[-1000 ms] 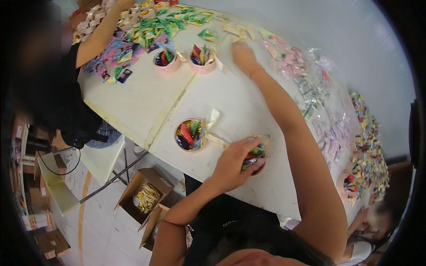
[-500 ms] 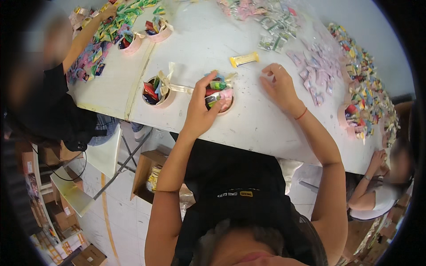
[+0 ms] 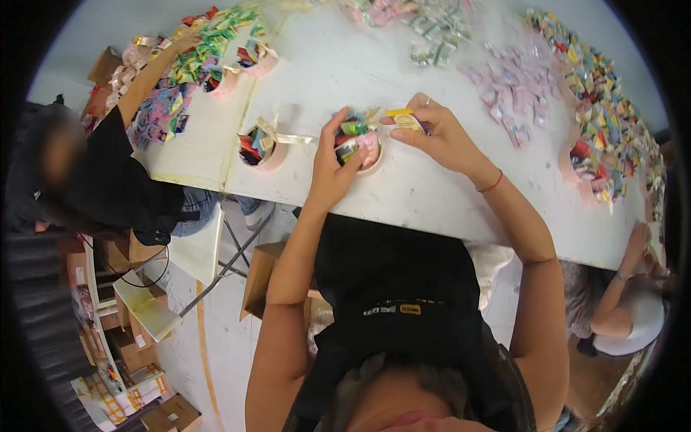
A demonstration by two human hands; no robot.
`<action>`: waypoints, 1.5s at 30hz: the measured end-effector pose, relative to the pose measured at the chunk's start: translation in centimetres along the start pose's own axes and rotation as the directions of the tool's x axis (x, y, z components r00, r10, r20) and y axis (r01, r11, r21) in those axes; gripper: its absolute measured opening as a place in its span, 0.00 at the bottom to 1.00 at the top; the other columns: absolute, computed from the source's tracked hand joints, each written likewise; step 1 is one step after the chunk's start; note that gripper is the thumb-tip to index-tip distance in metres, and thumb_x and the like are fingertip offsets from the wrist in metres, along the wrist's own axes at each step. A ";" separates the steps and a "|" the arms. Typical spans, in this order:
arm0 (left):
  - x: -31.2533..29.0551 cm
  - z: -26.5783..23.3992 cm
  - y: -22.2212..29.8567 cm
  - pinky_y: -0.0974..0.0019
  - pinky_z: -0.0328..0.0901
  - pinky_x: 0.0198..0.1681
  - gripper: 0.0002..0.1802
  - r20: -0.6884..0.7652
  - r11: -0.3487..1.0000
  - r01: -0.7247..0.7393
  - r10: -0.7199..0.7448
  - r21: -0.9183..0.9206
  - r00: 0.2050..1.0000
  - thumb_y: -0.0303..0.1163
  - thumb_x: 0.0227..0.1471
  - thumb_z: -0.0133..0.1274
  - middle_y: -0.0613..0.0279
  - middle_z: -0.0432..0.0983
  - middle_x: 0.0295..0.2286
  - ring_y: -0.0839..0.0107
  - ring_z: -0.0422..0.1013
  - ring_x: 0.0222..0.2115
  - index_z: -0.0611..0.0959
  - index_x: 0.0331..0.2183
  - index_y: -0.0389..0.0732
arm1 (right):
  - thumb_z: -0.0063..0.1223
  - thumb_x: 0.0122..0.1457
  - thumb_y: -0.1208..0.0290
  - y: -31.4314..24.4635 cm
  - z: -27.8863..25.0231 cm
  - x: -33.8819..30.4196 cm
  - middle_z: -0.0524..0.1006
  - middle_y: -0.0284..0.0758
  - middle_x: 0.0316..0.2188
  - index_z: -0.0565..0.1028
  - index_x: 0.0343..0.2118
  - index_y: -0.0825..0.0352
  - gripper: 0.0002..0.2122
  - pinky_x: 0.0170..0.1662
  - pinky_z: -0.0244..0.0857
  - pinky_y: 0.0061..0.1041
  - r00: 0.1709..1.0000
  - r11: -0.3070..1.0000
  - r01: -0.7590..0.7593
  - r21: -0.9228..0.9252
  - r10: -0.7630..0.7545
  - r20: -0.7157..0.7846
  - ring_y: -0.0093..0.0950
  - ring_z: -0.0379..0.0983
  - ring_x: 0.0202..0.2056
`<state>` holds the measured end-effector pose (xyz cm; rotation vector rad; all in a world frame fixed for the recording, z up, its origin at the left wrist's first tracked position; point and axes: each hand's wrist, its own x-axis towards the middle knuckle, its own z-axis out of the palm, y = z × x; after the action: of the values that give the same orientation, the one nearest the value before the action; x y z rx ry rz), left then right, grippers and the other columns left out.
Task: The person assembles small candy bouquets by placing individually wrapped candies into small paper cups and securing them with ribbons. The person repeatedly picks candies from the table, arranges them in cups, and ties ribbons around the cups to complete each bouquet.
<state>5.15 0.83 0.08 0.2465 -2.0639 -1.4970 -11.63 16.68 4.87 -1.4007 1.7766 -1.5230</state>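
Note:
My left hand (image 3: 334,160) curls around a small round pink box (image 3: 373,167) on the table. Colourful wrapped sweets (image 3: 354,129) fill this box, green, pink and red among them. Just right of it, my right hand (image 3: 445,138) pinches a small yellow-and-white wrapped bar (image 3: 404,121) between thumb and fingers, above the tabletop. To the left stands a second round pink box (image 3: 272,160), filled with sweets and trailing a cream ribbon (image 3: 284,137).
Two more filled pink boxes (image 3: 260,66) stand farther back, near piles of green packets (image 3: 216,43). Lilac packets (image 3: 512,101) spread out on the right, before a long mixed heap (image 3: 601,93). One person (image 3: 93,165) works at left, another (image 3: 630,317) at far right.
My right hand has picked up the yellow bar from the table and brought it left beside the box. My left hand stays on the box. The whole view has shifted slightly.

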 end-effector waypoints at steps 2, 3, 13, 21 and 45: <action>0.5 0.8 0.4 0.64 0.62 0.56 0.38 0.074 1.000 -0.018 0.019 -0.020 0.997 0.22 0.52 0.57 0.54 0.66 0.54 0.66 0.67 0.52 0.64 0.62 0.39 | 0.66 0.55 0.67 -1.5 1.3 -1.3 0.75 0.31 0.27 0.80 0.37 0.69 0.12 0.39 0.67 0.18 0.997 0.939 -0.066 0.337 0.079 -0.024 0.19 0.72 0.36; 0.4 1.3 0.7 0.64 0.62 0.56 0.38 0.113 0.999 0.005 -0.001 -0.034 0.994 0.22 0.52 0.57 0.55 0.67 0.54 0.66 0.67 0.52 0.64 0.62 0.40 | 0.66 0.56 0.68 -1.4 1.6 -1.9 0.76 0.32 0.27 0.79 0.36 0.69 0.11 0.37 0.67 0.18 0.996 0.955 -0.036 0.293 0.057 -0.065 0.19 0.73 0.34; 0.7 4.5 1.4 0.64 0.61 0.57 0.37 0.220 0.993 0.076 -0.054 -0.094 0.974 0.17 0.52 0.51 0.57 0.65 0.55 0.67 0.66 0.53 0.63 0.63 0.41 | 0.58 0.59 0.72 1.8 2.4 -4.8 0.73 0.38 0.52 0.81 0.35 0.66 0.05 0.56 0.59 0.33 0.922 0.917 0.180 -0.356 -0.283 -0.263 0.33 0.66 0.55; 1.4 4.1 1.0 0.62 0.60 0.60 0.37 0.283 0.939 0.177 -0.092 -0.294 0.955 0.20 0.53 0.46 0.54 0.60 0.59 0.65 0.62 0.57 0.58 0.64 0.39 | 0.54 0.61 0.61 2.5 1.5 -4.5 0.51 0.36 0.70 0.76 0.55 0.45 0.18 0.66 0.44 0.50 0.933 0.715 0.317 -0.624 -0.353 0.070 0.47 0.45 0.68; 1.9 -17.7 0.3 0.60 0.48 0.65 0.56 0.054 0.952 0.242 -0.256 0.188 0.965 0.37 0.46 0.64 0.53 0.53 0.65 0.59 0.53 0.64 0.49 0.68 0.41 | 0.57 0.53 0.77 5.7 -11.3 -14.3 0.69 0.47 0.58 0.72 0.55 0.65 0.23 0.59 0.63 0.37 0.848 0.595 -0.296 -0.747 -0.196 -0.492 0.46 0.66 0.57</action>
<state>13.25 -14.31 4.69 0.5455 -2.3029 -1.4824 -17.35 33.99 -0.74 -1.2789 3.1283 -1.1296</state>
